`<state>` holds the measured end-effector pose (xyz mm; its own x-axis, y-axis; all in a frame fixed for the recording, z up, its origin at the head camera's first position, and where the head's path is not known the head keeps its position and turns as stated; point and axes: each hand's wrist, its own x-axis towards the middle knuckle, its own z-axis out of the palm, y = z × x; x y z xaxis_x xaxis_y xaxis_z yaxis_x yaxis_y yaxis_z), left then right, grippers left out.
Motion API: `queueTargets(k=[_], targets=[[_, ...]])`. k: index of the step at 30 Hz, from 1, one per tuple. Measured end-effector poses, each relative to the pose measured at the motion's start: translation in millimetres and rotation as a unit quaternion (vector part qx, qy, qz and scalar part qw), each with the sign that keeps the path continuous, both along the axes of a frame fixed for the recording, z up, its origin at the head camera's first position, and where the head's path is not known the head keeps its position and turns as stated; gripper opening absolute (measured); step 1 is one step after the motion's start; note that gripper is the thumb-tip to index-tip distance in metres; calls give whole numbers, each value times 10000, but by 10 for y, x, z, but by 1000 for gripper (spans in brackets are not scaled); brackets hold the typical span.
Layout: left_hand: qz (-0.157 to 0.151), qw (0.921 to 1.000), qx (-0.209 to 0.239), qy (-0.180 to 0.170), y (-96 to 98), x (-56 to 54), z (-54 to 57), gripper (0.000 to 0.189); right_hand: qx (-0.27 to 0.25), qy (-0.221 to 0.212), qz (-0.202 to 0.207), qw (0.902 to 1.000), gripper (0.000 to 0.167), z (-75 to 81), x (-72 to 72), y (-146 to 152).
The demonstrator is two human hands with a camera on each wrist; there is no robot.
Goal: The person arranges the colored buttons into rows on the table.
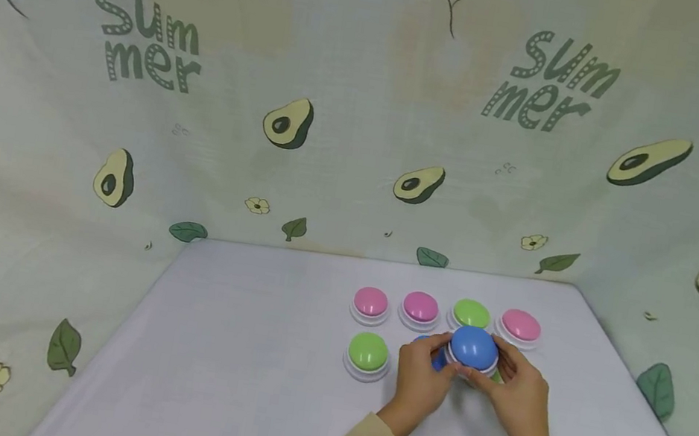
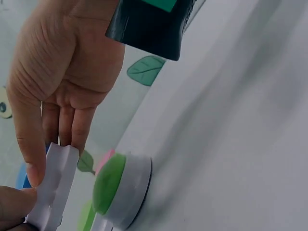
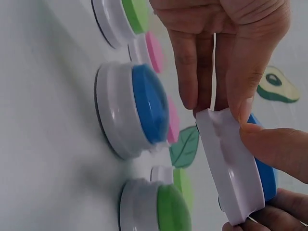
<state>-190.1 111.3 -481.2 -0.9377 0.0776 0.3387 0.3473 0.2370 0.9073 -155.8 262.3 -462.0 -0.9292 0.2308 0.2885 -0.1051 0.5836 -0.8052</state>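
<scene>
Both hands hold a blue push button (image 1: 474, 347) with a white round base, raised above the white table. My left hand (image 1: 423, 380) pinches its left edge, and my right hand (image 1: 519, 398) grips the right edge. In the left wrist view the right hand (image 2: 67, 72) has its thumb and fingers on the white base (image 2: 55, 185). The right wrist view shows the left hand (image 3: 231, 38) on the same base, and the right thumb (image 3: 279, 149) against it. Behind the hands another blue button (image 3: 149, 103) stands on the table, mostly hidden in the head view.
A back row on the table (image 1: 234, 351) has pink (image 1: 371, 302), magenta (image 1: 421, 306), green (image 1: 471, 312) and pink (image 1: 521, 325) buttons. A green button (image 1: 368, 351) stands left of the hands, another green button (image 3: 173, 209) to the right. Printed cloth (image 1: 346, 59) hangs around the table.
</scene>
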Motion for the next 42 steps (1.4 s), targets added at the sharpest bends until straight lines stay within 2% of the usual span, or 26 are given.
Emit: queueTargets(k=[3, 7, 11, 17, 25, 31, 37, 42], targets=[[-171, 9997, -46, -181, 152, -6, 8, 44, -95, -169, -134, 9997, 83, -33, 10, 151], [-438, 9974, -458, -354, 367, 40, 22, 50, -171, -394, -323, 9986, 83, -90, 27, 373], [-918, 9908, -805, -576, 555, 112, 35, 60, -234, -698, -439, 9963, 83, -134, 24, 579], [-1507, 9797, -1023, -836, 740, 158, 60, 70, -390, -1169, -267, 9920, 90, -152, -40, 802], [-2060, 9637, -1447, -889, 886, 123, 17, 76, -294, -1500, -21, 9882, 92, -128, -105, 1025], [-2221, 9556, -1457, -1274, 971, 118, -29, 80, -338, -1832, 122, 9824, 92, -154, -164, 1134], [-2232, 9524, -1162, -1721, 1068, 139, -116, 80, -395, -1917, 227, 9804, 90, -261, -185, 1220], [-2315, 9491, -1092, -1836, 1109, 148, -173, 79, -429, -1973, 245, 9791, 91, -340, -190, 1281]])
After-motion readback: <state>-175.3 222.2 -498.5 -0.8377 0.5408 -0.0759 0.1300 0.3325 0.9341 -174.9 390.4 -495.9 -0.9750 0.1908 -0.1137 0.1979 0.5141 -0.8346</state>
